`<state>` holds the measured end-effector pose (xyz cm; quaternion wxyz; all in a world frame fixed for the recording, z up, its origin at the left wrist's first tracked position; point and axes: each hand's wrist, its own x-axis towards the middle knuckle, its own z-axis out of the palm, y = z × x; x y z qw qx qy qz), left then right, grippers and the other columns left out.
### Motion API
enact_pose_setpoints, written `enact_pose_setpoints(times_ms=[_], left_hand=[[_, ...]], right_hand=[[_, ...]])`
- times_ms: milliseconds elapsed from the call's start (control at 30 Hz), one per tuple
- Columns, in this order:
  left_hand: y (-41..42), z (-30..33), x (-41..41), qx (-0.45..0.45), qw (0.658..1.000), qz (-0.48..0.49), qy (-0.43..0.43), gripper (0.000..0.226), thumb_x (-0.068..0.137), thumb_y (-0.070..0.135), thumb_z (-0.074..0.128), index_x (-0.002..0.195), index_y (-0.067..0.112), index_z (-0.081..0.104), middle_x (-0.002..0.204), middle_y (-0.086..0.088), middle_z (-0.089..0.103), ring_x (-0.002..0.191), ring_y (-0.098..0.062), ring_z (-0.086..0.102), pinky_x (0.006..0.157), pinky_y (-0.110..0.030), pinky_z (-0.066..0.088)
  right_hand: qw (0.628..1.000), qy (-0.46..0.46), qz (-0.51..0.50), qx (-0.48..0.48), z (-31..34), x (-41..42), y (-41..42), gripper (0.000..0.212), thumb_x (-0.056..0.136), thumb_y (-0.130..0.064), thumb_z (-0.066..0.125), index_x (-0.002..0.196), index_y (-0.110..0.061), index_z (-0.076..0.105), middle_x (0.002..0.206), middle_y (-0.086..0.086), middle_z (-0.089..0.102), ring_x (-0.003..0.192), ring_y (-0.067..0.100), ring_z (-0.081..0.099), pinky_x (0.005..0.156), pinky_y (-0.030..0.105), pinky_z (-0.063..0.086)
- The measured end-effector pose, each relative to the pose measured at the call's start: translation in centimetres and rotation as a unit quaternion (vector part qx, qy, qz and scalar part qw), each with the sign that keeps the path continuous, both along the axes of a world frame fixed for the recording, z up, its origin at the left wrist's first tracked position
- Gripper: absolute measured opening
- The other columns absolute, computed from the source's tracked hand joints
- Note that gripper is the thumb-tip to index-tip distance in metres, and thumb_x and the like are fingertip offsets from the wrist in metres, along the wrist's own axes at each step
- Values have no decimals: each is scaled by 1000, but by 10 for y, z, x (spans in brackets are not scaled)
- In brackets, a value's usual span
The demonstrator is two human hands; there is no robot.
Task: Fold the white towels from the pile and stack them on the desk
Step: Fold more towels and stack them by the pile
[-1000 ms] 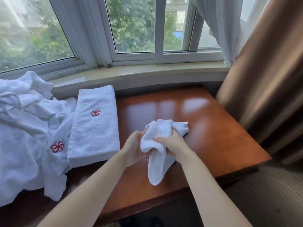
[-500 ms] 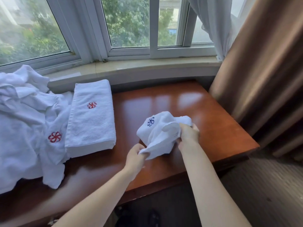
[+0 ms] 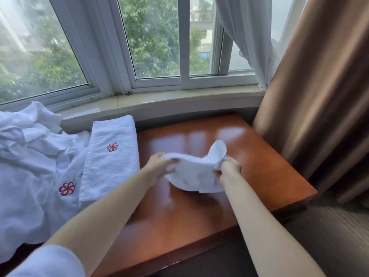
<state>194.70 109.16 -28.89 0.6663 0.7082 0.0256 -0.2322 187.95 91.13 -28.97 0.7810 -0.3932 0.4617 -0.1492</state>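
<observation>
My left hand [image 3: 157,166] and right hand [image 3: 227,168] each grip an end of a small white towel [image 3: 193,172] above the tabletop [image 3: 259,162]; at nine o'clock lie the folded towel [image 3: 111,156] and the pile [image 3: 30,160]

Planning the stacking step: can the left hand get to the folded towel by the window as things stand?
Probably yes, once freed. The left hand grips the small towel with the right hand. The folded towel lies just to its left on the desk, nothing between them.
</observation>
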Motion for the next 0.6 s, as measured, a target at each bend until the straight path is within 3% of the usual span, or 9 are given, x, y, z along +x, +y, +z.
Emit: enact_pose_setpoints(times_ms=[33, 100, 167, 233, 300, 367, 467, 533, 600], left_hand=[[-10, 24, 15, -14, 995, 42, -88, 13, 78, 0, 73, 79, 6, 62, 81, -1, 62, 71, -13, 57, 58, -17, 50], [-25, 74, 41, -44, 968, 92, -231, 23, 77, 0, 74, 70, 10, 56, 106, 3, 59, 85, -11, 56, 70, -17, 46], [-30, 115, 56, -22, 925, 85, -369, 36, 75, 0, 77, 60, 16, 49, 123, -1, 51, 101, -11, 53, 80, -17, 43], [-27, 136, 63, 41, 869, 67, -489, 39, 71, -1, 80, 57, 16, 47, 127, -7, 47, 110, -14, 49, 84, -11, 38], [-20, 131, 62, 88, 826, 63, -553, 33, 68, -2, 82, 60, 12, 53, 123, -9, 47, 110, -17, 49, 83, -7, 35], [-11, 102, 51, 130, 822, 70, -550, 28, 67, -1, 82, 60, 3, 56, 118, -7, 47, 107, -17, 50, 84, -7, 35], [3, 23, 18, 199, 873, 32, -445, 28, 70, 3, 81, 58, 0, 56, 96, -7, 57, 92, -25, 56, 79, -29, 44], [17, -36, -14, 283, 905, -15, -317, 39, 73, 16, 81, 50, 14, 50, 66, 0, 54, 76, -23, 56, 64, -31, 39], [33, -87, -48, 340, 920, -60, -184, 30, 75, 30, 79, 57, 17, 58, 66, 2, 59, 76, -20, 63, 61, -29, 40]], right_hand=[[998, -61, -9, -20, 24, 18, -4, 32, 91, 5, 42, 109, -11, 64, 75, 6, 57, 57, 21, 48, 52, 26, 43], [983, -163, -21, -77, 79, 50, -14, 27, 92, 3, 47, 113, -4, 62, 78, 4, 58, 61, 18, 52, 49, 23, 44], [958, -248, -42, -140, 126, 70, -24, 25, 84, -1, 59, 108, -1, 64, 79, 4, 58, 63, 15, 53, 52, 21, 44], [930, -303, -64, -199, 149, 76, -32, 22, 78, 3, 64, 100, -4, 64, 79, 0, 59, 67, 11, 55, 60, 20, 46], [913, -302, -69, -265, 143, 71, -37, 28, 80, 11, 61, 99, -10, 61, 80, -4, 60, 68, 3, 57, 65, 16, 46], [911, -262, -41, -314, 108, 59, -35, 28, 81, 11, 61, 98, -12, 61, 82, -2, 60, 67, -2, 56, 66, 12, 44], [938, -99, -21, -332, 22, 32, -21, 21, 81, 3, 57, 85, -17, 60, 84, 3, 60, 76, 13, 53, 66, 23, 42], [953, 22, 4, -301, -40, 3, -8, 19, 82, 1, 53, 86, -16, 61, 85, 6, 61, 80, 21, 53, 70, 26, 40], [965, 112, 91, -221, -93, -31, 3, 24, 86, 2, 50, 100, -10, 65, 93, 10, 62, 86, 23, 54, 75, 28, 42]])
